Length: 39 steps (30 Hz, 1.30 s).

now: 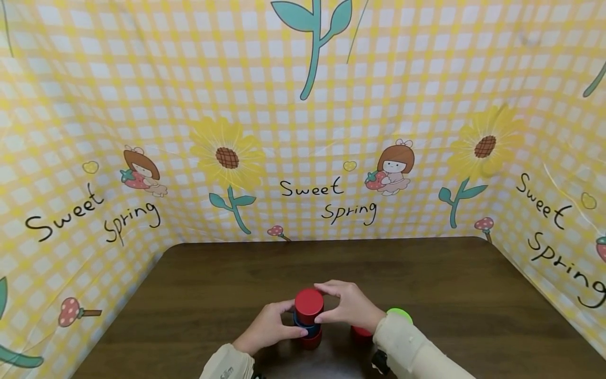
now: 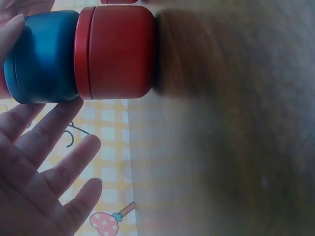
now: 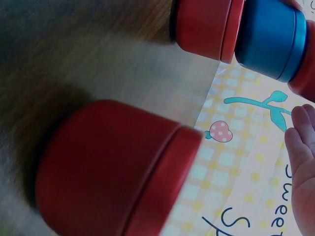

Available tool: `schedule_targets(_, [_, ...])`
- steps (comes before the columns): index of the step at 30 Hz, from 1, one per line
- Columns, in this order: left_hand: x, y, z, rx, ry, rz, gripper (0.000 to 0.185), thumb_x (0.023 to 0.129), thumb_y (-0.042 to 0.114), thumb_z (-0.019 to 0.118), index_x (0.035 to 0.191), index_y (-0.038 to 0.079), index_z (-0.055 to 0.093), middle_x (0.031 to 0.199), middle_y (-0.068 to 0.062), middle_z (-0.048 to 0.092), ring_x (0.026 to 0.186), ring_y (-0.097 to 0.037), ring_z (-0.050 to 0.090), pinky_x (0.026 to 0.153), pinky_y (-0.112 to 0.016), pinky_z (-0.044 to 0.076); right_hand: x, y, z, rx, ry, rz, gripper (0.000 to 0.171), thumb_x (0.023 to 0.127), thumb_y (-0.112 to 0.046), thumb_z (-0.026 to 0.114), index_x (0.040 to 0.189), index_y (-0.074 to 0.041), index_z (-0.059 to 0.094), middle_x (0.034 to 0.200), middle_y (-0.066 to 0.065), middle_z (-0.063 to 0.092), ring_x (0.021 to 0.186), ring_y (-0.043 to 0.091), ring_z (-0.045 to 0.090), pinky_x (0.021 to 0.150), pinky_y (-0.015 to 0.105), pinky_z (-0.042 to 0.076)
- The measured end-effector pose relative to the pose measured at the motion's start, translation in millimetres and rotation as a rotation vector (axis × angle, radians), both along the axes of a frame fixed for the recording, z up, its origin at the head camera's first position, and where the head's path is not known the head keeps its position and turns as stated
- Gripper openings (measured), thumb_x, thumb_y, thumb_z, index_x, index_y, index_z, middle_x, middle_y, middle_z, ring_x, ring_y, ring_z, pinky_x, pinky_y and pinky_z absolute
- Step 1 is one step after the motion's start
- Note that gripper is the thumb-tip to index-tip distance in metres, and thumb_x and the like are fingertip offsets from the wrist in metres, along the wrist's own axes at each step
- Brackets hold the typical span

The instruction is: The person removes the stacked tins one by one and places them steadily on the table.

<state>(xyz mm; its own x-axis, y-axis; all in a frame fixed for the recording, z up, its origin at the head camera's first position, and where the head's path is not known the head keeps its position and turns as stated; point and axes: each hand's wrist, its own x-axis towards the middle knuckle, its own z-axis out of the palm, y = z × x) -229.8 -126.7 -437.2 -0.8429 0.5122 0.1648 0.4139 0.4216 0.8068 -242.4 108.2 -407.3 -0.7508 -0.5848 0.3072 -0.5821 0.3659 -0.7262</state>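
Observation:
Three small round tins stand one on another on the table: a red tin [image 2: 118, 51] at the bottom, a blue tin [image 2: 47, 56] in the middle, and another red tin [image 1: 309, 304] on top. My left hand [image 1: 270, 326] holds the blue tin between thumb and fingers, with its lower fingers spread away in the left wrist view. From the other side my right hand [image 1: 352, 305] grips the top red tin, thumb in front and fingers behind. The upper tin is mostly cut off in both wrist views.
To the right of the stack, a separate red tin [image 3: 108, 167] stands on the dark wooden table [image 1: 227, 273]. A bright green round top [image 1: 400, 316] shows beside my right sleeve, which partly hides it. Yellow checked cloth [image 1: 303, 131] hangs behind and along both sides.

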Motion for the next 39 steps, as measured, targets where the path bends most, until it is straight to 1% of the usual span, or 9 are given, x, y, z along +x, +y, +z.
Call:
schedule_targets(14, [-0.4,0.4,1.1,0.003,-0.034,0.015,0.052,0.079,0.023,0.080,0.123,0.001,0.062,0.112,-0.008,0.068,0.100,-0.024,0.062,0.090,-0.048,0.047,-2.9,-4.7,1.5,-0.012,-0.045,0.006,0.061,0.076,-0.023,0.082,0.128,0.002,0.060,0.116,0.012,0.065,0.108,0.026,0.060,0.091,0.046,0.048])
schedule_targets(22, [0.8,1.0,4.0,-0.021,-0.019,0.009,0.048,0.079,0.023,0.080,0.120,0.003,0.064,0.108,-0.004,0.069,0.096,-0.017,0.062,0.087,-0.036,0.048,-3.4,-6.7,0.5,0.008,-0.038,0.023,0.063,0.076,-0.024,0.083,0.129,0.001,0.059,0.115,0.011,0.066,0.104,0.020,0.061,0.088,0.040,0.050])
schedule_targets(25, [1.4,1.7,5.2,-0.028,-0.020,0.009,0.048,0.079,0.023,0.080,0.119,0.004,0.064,0.107,-0.003,0.069,0.096,-0.016,0.062,0.087,-0.037,0.049,-2.7,-7.4,1.0,0.007,-0.036,0.033,0.062,0.076,-0.023,0.083,0.128,0.002,0.059,0.114,0.011,0.066,0.102,0.018,0.061,0.086,0.042,0.051])
schedule_targets(29, [2.1,2.5,5.6,-0.028,-0.025,0.011,0.048,0.079,0.024,0.080,0.119,0.004,0.064,0.107,-0.003,0.069,0.097,-0.017,0.063,0.088,-0.041,0.049,-0.9,-7.7,2.5,0.001,-0.037,0.036,0.060,0.077,-0.022,0.082,0.127,0.002,0.060,0.113,0.012,0.066,0.100,0.016,0.061,0.084,0.041,0.052])
schedule_targets(32, [2.1,2.8,5.7,-0.030,-0.027,0.015,0.049,0.078,0.024,0.081,0.120,0.003,0.064,0.107,-0.004,0.069,0.097,-0.018,0.063,0.088,-0.043,0.048,0.0,-7.1,3.7,-0.003,-0.042,0.030,0.058,0.077,-0.022,0.082,0.126,0.001,0.062,0.111,0.010,0.066,0.098,0.014,0.061,0.083,0.040,0.052])
schedule_targets(39, [1.2,2.5,5.3,-0.041,-0.021,0.023,0.053,0.078,0.025,0.081,0.122,0.000,0.062,0.108,-0.005,0.068,0.096,-0.019,0.062,0.087,-0.040,0.049,-1.2,-4.6,3.4,-0.007,-0.023,0.033,0.054,0.077,-0.022,0.082,0.123,0.000,0.063,0.109,0.008,0.067,0.096,0.012,0.061,0.082,0.030,0.052])
